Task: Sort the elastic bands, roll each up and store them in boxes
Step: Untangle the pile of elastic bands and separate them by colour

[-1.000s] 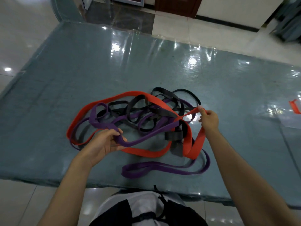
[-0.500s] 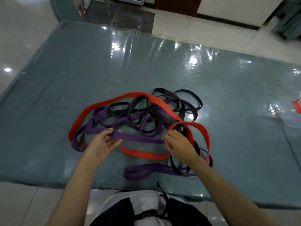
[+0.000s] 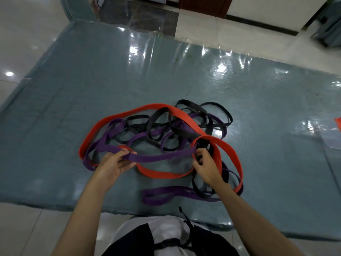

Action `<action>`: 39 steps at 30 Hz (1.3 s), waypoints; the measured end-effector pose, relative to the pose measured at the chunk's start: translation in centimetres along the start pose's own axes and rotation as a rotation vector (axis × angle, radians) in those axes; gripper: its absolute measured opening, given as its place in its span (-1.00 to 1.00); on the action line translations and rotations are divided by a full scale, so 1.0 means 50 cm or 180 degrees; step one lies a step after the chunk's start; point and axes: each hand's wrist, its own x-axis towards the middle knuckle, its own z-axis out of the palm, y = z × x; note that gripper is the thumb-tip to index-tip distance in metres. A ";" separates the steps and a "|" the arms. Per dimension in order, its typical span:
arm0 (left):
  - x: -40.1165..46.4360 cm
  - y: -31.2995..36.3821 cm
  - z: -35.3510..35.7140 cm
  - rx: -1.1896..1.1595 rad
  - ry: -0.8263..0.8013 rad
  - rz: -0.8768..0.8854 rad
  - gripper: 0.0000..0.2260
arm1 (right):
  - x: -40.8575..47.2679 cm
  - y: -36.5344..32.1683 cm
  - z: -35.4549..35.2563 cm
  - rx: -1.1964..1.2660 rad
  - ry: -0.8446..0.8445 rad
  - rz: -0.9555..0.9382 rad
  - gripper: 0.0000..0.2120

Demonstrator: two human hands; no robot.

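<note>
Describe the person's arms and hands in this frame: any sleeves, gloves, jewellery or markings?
Both forearms are bare up to the frame edge, so no sleeves show. The left hand and right hand wear no gloves, and no rings, watch or markings are visible. Below them, the torso shows a white top with dark panels and a black strap.

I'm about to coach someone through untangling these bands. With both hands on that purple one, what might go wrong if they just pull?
1. The purple band, held between the left hand and the right hand, threads through the black bands and the red band; pulling may tighten the tangle.
2. The purple loop near the table edge could get dragged off.
</note>
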 end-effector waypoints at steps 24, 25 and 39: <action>-0.035 -0.052 -0.035 0.1043 -0.0270 -0.0108 -0.76 | 0.110 -0.120 0.014 -0.3156 -0.0890 -0.1017 -0.66; -0.037 -0.053 -0.038 0.1046 -0.0241 -0.0099 -0.76 | 0.115 -0.124 0.012 -0.3297 -0.0879 -0.1027 -0.70; -0.022 -0.065 -0.110 0.2089 0.0008 -0.0052 -0.85 | 0.160 -0.133 -0.103 -0.0381 0.2025 0.0304 -0.84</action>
